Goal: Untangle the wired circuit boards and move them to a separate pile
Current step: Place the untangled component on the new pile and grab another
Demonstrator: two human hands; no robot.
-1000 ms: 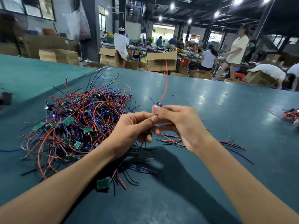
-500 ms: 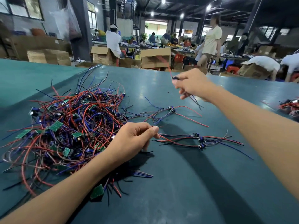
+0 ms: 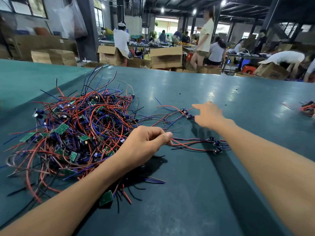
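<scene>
A big tangle of red, blue and black wires with small green circuit boards [image 3: 76, 133] covers the left of the teal table [image 3: 187, 193]. My left hand [image 3: 144, 147] rests at the tangle's right edge, thumb and fingers pinched on wires that run right. My right hand [image 3: 208, 114] is stretched out over the table with fingers apart, holding nothing. Just left of it lie two wired boards [image 3: 186, 114]. A second small group of wired boards [image 3: 214, 145] lies nearer, under my right forearm.
One loose green board [image 3: 106, 198] lies near my left forearm. Another heap of wires [image 3: 308, 108] sits at the table's right edge. Beyond the far edge stand cardboard boxes [image 3: 166, 57] and several people working.
My right hand carried a wired board away from my left hand, up and to the right, then came down and let it go beside the board lying there. The left hand stayed on the tangle.
</scene>
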